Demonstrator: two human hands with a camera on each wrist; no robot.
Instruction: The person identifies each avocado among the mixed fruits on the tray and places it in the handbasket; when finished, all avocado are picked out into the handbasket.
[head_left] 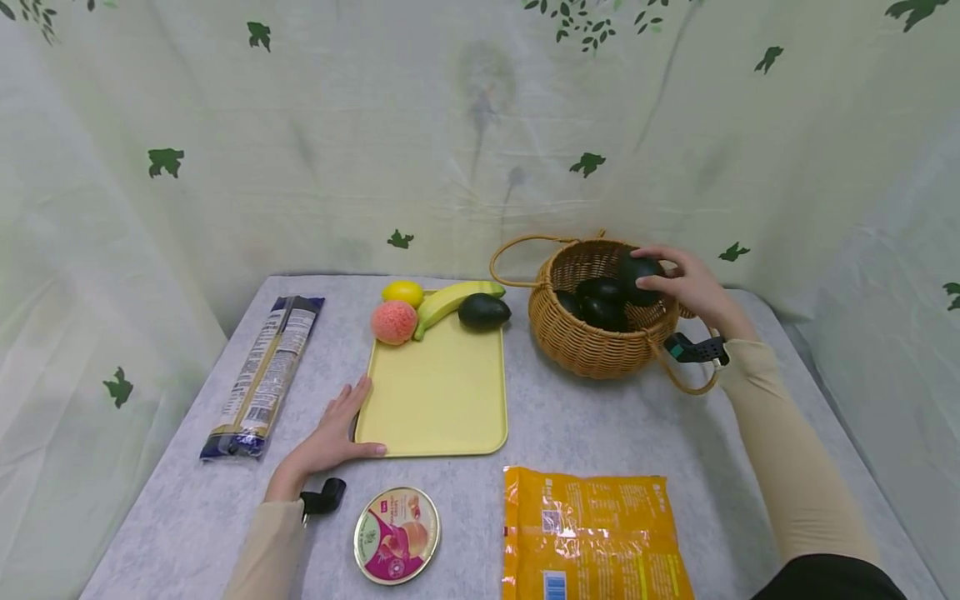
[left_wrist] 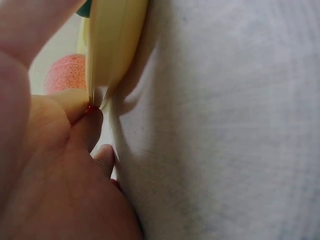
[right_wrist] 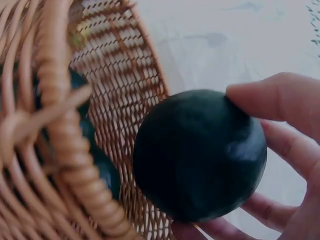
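My right hand [head_left: 686,283] grips a dark green avocado [head_left: 637,277] at the rim of the wicker basket [head_left: 585,354]. In the right wrist view the avocado [right_wrist: 200,155] sits between the thumb and fingertips, beside the woven wall. More dark avocados [head_left: 602,302] lie inside the basket. My left hand [head_left: 333,437] has its fingers spread against the left edge and near corner of a yellow tray [head_left: 438,400]. At the tray's far end are a lemon [head_left: 403,292], a pinkish peach [head_left: 393,322], a banana [head_left: 453,302] and another avocado [head_left: 483,312].
A long bag of pasta [head_left: 262,379] lies at the table's left. Nearer to me are a round tin [head_left: 397,536] with a pink label and an orange packet [head_left: 596,533]. The basket's handles [head_left: 517,243] stick out on both sides. A pale curtain [head_left: 375,150] stands behind the table.
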